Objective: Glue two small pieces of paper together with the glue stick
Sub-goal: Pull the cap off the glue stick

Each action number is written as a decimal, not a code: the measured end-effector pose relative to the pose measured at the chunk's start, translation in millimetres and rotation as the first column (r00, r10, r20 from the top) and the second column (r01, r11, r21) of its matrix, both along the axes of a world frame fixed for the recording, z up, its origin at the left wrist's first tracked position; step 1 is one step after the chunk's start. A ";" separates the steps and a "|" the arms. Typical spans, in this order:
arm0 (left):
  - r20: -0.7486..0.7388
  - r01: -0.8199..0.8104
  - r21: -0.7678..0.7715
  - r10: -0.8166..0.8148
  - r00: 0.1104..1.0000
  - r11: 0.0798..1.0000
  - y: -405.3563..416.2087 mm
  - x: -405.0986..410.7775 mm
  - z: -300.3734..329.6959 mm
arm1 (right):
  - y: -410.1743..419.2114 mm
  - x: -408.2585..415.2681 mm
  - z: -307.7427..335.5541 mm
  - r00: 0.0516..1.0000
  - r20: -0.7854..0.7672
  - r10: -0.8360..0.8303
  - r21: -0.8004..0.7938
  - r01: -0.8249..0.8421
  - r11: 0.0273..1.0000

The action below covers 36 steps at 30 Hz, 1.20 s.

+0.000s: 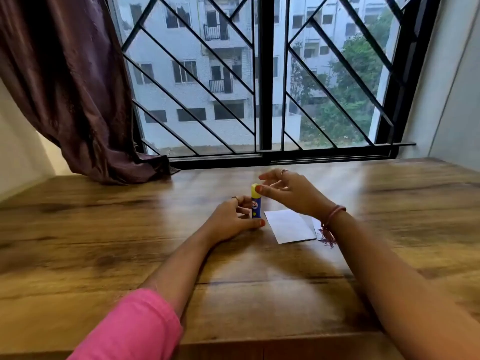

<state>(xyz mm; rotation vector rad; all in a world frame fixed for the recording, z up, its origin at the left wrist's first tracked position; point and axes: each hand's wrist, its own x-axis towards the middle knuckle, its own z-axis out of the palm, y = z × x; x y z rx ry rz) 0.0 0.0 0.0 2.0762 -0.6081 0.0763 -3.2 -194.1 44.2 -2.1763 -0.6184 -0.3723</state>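
On the wooden table (104, 229) the paper (288, 226), thin and floppy, lies flat under the right wrist, best pinned flat, while beyond it the left hand (231, 219) grips the light, rigid upright glue stick (255, 203) by its barrel and the right hand (285, 189), fingers loose, touches its yellow cap

A wooden table (104, 229) carries a glue stick (255, 203) upright at centre frame, with white paper (288, 226) just right.

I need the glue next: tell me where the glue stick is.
In the head view the glue stick stands upright on the wooden table near its middle, held by the left hand, just left of the white paper.
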 end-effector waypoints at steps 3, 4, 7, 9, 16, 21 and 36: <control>0.014 -0.033 -0.006 0.033 0.999 0.999 -2.4 -1.8 2.4 | 6.5 -0.9 -1.8 0.998 0.058 -0.030 -0.034 0.031 0.999; 0.009 -0.040 -0.042 0.040 0.999 0.998 -2.9 -1.9 1.7 | 9.4 -1.6 -4.1 0.997 0.075 -0.028 -0.028 0.030 0.999; 0.012 -0.042 -0.119 0.044 0.999 0.992 -2.2 -2.8 2.0 | 15.1 -1.4 -5.3 0.986 0.161 -0.043 -0.039 0.049 0.998; 0.018 -0.035 -0.141 0.038 0.999 0.989 -1.7 -2.3 1.9 | 15.4 -0.9 -6.5 0.980 0.190 -0.062 -0.055 0.074 0.996; 0.066 0.009 -0.169 0.002 0.998 0.986 -5.1 -2.1 4.6 | 16.1 -5.2 -3.7 0.986 0.158 -0.054 0.081 0.042 0.996; 0.075 0.020 -0.170 -0.008 0.997 0.985 -5.9 -2.7 7.1 | 10.7 -5.8 0.6 0.997 0.062 0.051 0.149 -0.060 0.987; 0.103 -0.026 -0.216 0.049 0.993 0.976 4.6 1.0 10.6 | -5.7 -17.8 15.6 0.976 -0.057 0.210 0.349 -0.177 0.920</control>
